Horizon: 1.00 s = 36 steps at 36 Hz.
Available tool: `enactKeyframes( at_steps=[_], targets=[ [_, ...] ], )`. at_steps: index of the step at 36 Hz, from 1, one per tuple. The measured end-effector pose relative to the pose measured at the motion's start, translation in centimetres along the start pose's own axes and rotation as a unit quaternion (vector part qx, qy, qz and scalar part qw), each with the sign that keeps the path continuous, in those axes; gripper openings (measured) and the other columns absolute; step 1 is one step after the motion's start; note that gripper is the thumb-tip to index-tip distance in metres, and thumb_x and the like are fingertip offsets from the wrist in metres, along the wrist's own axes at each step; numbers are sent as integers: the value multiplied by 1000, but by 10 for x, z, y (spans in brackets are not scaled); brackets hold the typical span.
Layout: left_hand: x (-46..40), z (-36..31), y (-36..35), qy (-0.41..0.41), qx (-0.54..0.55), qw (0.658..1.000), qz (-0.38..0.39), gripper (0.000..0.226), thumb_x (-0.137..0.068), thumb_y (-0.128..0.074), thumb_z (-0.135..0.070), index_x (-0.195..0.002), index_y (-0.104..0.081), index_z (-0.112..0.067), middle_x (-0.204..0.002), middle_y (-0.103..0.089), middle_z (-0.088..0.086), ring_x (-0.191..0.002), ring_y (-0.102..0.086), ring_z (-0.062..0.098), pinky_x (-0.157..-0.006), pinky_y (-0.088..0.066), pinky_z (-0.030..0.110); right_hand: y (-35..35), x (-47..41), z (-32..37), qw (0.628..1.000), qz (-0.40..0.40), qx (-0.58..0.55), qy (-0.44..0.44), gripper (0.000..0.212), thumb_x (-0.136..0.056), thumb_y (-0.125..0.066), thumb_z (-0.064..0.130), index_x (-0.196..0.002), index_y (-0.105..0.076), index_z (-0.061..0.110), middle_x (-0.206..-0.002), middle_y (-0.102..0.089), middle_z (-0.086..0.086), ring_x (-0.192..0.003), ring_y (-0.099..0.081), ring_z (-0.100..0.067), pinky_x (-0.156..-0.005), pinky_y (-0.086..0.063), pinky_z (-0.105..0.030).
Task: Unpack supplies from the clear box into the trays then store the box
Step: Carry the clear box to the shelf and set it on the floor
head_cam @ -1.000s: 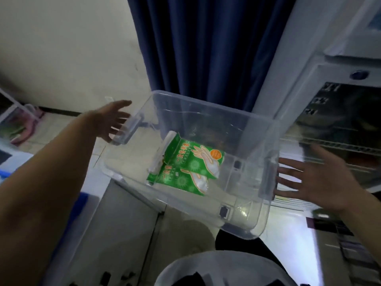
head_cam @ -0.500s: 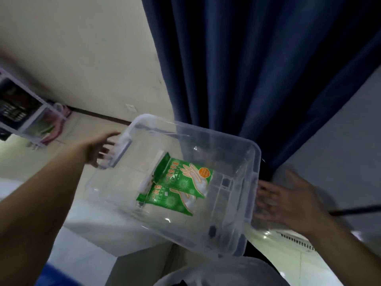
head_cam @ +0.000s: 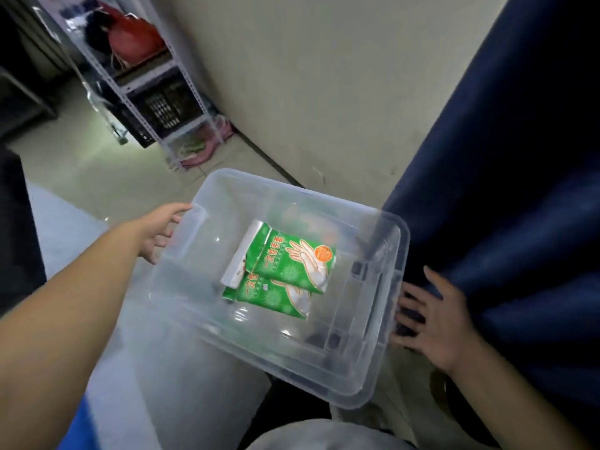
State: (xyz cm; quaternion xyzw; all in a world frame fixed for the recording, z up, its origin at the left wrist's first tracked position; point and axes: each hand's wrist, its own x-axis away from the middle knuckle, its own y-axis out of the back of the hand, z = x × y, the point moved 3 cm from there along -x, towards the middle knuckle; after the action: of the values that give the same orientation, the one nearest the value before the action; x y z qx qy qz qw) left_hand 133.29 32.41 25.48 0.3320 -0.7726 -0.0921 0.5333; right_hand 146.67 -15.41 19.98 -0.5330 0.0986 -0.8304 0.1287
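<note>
The clear box (head_cam: 383,358) looks light, stiff and slick; left hand (head_cam: 156,233) and right hand (head_cam: 431,323) press its end handles with straight fingers; green glove packets (head_cam: 285,274) lie loose between them

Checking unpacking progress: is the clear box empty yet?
No, two green glove packets still lie on the floor of the clear box.

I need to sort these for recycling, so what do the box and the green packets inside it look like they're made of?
The box looks like clear, glossy hard plastic: floor and hands show through its walls, which hold their shape. The green packets look like thin printed plastic film, creased and shiny, though coated paper can't be ruled out.
</note>
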Motion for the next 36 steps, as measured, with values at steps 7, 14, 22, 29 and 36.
enactKeyframes(
  at_steps=[7,14,22,29,36],
  targets=[
    [-93,-52,88,39,29,998,-35,48,-73,-65,-67,-94,-64,-24,-83,-55,4,-71,-53,21,-59,-42,29,-138,-72,65,997,36,58,-19,61,-88,-51,62,-121,-63,12,-129,-57,-11,-115,-53,-33,-96,-43,-62],
    [-169,-85,187,68,71,994,-43,51,-75,-61,-66,-102,-62,-22,-88,-47,5,-74,-45,22,-68,-38,36,-281,-126,135,990,74,117,-29,64,-86,-54,59,-122,-65,7,-117,-61,-15,-103,-59,-35,-88,-50,-55],
    [-255,-115,269,82,117,988,-59,53,-83,-58,-62,-114,-57,-19,-94,-52,8,-79,-49,23,-60,-36,38,-423,-203,204,981,94,160,-63,55,-80,-58,56,-101,-73,7,-97,-62,-11,-96,-56,-32,-93,-44,-54],
    [-346,-135,346,103,155,982,-23,57,-77,-61,-72,-106,-66,-22,-108,-64,10,-96,-62,33,-69,-54,51,-571,-304,261,959,76,269,-56,73,-76,-61,66,-122,-64,8,-116,-62,-15,-105,-59,-36,-81,-53,-55],
    [-431,-160,416,185,233,952,-70,66,-88,-53,-64,-133,-57,-15,-134,-56,18,-120,-55,38,-104,-40,53,-749,-391,297,931,92,345,-70,64,-81,-56,65,-111,-74,12,-112,-64,-11,-107,-58,-34,-78,-54,-53]
  ],
)
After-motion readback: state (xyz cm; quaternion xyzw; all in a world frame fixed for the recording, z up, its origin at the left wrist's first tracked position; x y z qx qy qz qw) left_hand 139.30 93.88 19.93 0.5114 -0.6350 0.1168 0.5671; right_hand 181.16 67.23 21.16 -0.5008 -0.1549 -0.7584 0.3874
